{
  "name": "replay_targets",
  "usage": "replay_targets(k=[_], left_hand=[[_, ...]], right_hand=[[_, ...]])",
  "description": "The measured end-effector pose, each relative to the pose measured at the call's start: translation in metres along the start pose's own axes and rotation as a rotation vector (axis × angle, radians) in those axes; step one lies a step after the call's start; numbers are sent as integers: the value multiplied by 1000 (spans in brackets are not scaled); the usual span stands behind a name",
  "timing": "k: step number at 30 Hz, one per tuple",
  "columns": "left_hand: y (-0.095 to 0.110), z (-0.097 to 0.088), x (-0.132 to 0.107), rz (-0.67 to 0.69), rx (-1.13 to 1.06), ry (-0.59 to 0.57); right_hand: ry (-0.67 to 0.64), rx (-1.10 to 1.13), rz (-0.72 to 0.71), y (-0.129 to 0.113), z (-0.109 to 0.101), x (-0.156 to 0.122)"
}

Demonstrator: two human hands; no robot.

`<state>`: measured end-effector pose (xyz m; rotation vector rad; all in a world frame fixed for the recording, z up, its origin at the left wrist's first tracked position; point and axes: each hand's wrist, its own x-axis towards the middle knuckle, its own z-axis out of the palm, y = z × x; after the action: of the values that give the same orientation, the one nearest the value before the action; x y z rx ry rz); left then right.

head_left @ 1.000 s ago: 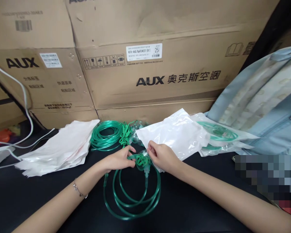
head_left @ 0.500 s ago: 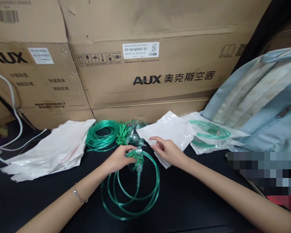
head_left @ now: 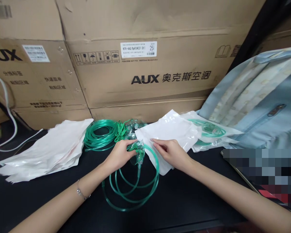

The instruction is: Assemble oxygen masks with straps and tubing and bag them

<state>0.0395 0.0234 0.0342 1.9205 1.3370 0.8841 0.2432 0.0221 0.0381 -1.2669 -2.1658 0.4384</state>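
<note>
My left hand (head_left: 120, 154) grips the clear mask end of a green oxygen tube set (head_left: 132, 186), whose coil hangs down onto the black table (head_left: 38, 200). My right hand (head_left: 171, 152) rests its fingers on an empty white plastic pouch (head_left: 171, 132) just right of the mask, pinching its near edge. A second coil of green tubing (head_left: 100, 134) with a mask lies behind my left hand.
A stack of empty white pouches (head_left: 46, 150) lies at left. Sealed pouches holding green tubing (head_left: 208, 132) lie at right, beside a light blue bag (head_left: 262, 103). Cardboard boxes (head_left: 147, 71) wall the back. White cables (head_left: 5, 129) run at far left.
The pouch came off the mask end and my right hand moved from the mask to the pouch's edge. My left hand kept the mask and lifted it slightly toward the far coil.
</note>
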Motion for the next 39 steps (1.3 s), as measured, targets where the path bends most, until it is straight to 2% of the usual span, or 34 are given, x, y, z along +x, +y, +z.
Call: replay_targets(k=[5,9,13,16,21,24,26,28,31,33,36,39], left_hand=[[11,8,5,-120,-71,33],[11,8,13,-193,-115,-37],[10,6,16,-175,-145,-95],[8,8,14,-161,-137,-77],[-6,15,9,-153,-58,30],[-12,18,7,-137,-62,70],[-13,19,6,-132,-93,81],[-12,20,5,-132,-132,92],[-10,24,3,-129,-196,115],[-8,26,1,-121,-241,131],[-6,30,-2,-101,-298,171],[-8,33,-2,-59,-340,242]], right_hand=[[-22,-214,-112,-17,-3,-7],[21,-251,-195,-22,-5,-9],[-139,-246,-331,-24,-11,-9],[-228,-232,-315,-23,-14,-8],[-271,-177,-245,-21,-14,-15],[-177,-174,-141,-23,-13,-39],[-52,-197,44,-23,-7,-64],[34,-198,226,-22,4,-91],[173,-184,339,-16,25,-117],[207,-124,427,-12,35,-120],[201,44,558,-5,39,-106],[237,385,582,0,32,-86]])
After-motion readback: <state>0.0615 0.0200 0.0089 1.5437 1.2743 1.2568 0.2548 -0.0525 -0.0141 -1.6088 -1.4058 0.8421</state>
